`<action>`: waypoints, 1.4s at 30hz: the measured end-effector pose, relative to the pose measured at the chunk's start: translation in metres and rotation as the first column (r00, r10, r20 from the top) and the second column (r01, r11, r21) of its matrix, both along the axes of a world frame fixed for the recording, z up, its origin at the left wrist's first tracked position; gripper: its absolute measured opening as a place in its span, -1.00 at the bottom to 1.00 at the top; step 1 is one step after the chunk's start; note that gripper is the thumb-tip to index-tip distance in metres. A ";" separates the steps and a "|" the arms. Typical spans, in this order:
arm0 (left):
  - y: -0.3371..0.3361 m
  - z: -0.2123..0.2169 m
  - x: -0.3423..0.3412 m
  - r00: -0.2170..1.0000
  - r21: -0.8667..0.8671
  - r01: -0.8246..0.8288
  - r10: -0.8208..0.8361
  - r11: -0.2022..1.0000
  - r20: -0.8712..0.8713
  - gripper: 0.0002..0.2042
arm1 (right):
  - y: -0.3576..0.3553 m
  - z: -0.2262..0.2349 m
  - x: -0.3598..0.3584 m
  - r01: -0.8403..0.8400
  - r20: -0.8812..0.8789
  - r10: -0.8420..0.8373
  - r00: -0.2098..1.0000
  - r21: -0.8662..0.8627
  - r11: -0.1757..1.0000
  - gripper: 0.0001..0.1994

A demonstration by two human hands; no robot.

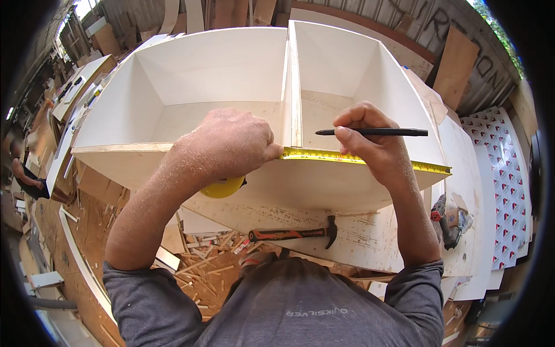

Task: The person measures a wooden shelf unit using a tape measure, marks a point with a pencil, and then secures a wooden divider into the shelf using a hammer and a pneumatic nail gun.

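My left hand [228, 141] clasps the yellow tape measure [223, 188] along the near edge of the white box [335, 185], my right hand [373, 141] pinches the black pen [386, 132], and a taut, flat tape should keep readings true.

Boards [457, 68] lean against a corrugated wall [491, 36]; scraps [205, 267] litter the floor [92, 237].
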State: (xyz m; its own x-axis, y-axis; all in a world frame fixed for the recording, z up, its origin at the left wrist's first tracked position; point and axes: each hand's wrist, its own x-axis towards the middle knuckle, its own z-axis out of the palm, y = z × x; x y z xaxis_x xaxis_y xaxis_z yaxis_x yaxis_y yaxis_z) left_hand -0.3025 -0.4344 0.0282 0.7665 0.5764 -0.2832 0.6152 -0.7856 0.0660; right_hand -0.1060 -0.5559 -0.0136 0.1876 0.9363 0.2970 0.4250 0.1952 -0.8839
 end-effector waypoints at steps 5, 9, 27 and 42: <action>0.001 0.001 -0.001 1.000 -0.041 -0.021 0.021 0.999 0.001 -0.59 | 0.012 -0.004 -0.007 -0.015 0.119 0.031 0.992 -0.134 0.991 -0.86; 0.000 0.004 -0.001 1.000 -0.058 -0.026 0.027 0.998 0.014 -0.59 | 0.014 -0.009 -0.006 0.003 0.182 0.022 0.983 -0.139 0.990 -0.87; 0.002 0.001 0.000 0.999 -0.059 -0.042 0.043 0.997 0.007 -0.58 | 0.015 -0.011 -0.007 -0.015 0.121 0.035 0.992 -0.169 0.985 -0.90; 0.001 0.001 0.001 0.997 -0.076 -0.079 0.078 0.994 -0.028 -0.57 | 0.014 -0.011 -0.006 -0.023 0.141 0.046 0.989 -0.163 0.986 -0.90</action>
State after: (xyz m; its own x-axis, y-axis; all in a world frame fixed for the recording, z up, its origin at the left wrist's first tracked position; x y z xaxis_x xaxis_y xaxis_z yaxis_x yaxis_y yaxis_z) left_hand -0.3011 -0.4330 0.0296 0.7118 0.6103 -0.3476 0.6770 -0.7281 0.1079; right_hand -0.1123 -0.5416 -0.0247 0.1208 0.9790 0.1641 0.5456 0.0726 -0.8349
